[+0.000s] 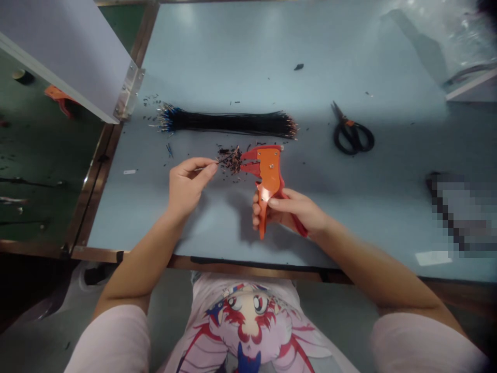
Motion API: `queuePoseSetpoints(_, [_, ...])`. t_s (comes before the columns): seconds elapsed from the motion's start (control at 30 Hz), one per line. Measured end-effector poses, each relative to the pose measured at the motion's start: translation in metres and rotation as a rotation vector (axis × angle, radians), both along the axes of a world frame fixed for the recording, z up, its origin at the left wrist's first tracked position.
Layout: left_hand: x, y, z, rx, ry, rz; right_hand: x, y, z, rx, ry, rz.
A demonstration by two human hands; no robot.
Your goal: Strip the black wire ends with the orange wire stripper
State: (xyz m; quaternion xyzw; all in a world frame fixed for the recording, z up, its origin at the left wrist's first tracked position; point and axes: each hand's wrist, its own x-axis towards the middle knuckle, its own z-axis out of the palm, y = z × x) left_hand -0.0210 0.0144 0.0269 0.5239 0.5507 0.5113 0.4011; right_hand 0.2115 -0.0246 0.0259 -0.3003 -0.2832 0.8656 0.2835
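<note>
Between thumb and forefinger, my left hand [190, 184] pinches a thin black wire [225, 158], whose end points toward the tool's jaws. My right hand [293, 210] is wrapped around the handles of an orange and red wire stripper [269, 168]. The stripper's red jaws are spread apart and face left. Whether the wire's tip touches them I cannot tell. Under the wire and jaws lies a heap of black and copper-coloured scraps [232, 165]. Just beyond, a long bundle of black wires [229, 122] stretches sideways, with blue pieces at its left end and bare copper at its right.
Black-handled scissors [352, 135] lie to the right on the blue-grey table [240, 57]. A pixelated dark object [462, 210] sits at the far right. A white panel [66, 49] rises at the left edge, and clear plastic [462, 36] lies at the back right.
</note>
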Motion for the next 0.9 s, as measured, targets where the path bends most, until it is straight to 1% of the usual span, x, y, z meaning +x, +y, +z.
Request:
queuePoseSetpoints(0.1, [0.0022,-0.0012,-0.0016,-0.007,0.004,-0.028,0.0,-0.001,0.0025,-0.009,0.031,0.018])
queuePoseSetpoints(0.33, [0.0095,-0.006,0.0007,0.04,0.121,-0.099,-0.0001,-0.0026,0.0088,-0.003,0.042,0.05])
queuePoseSetpoints(0.4, [0.0096,-0.0064,0.0005,0.04,0.159,-0.141,-0.0006,-0.0035,0.0086,0.005,0.041,0.061])
queuePoseSetpoints(0.53, [0.007,-0.0061,-0.0023,0.029,0.222,-0.266,-0.0024,-0.0049,0.0047,0.022,0.047,0.08])
queuePoseSetpoints(0.63, [0.0051,-0.006,-0.0045,0.063,0.261,-0.322,-0.0034,-0.0049,0.0026,0.048,0.053,0.102])
queuePoseSetpoints(0.77, [0.0054,-0.0065,-0.0052,0.092,0.289,-0.316,-0.0032,-0.0038,0.003,0.066,0.049,0.112])
queuePoseSetpoints(0.9, [0.0077,-0.0074,-0.0041,0.137,0.299,-0.265,-0.0019,-0.0024,0.0026,0.056,0.058,0.1])
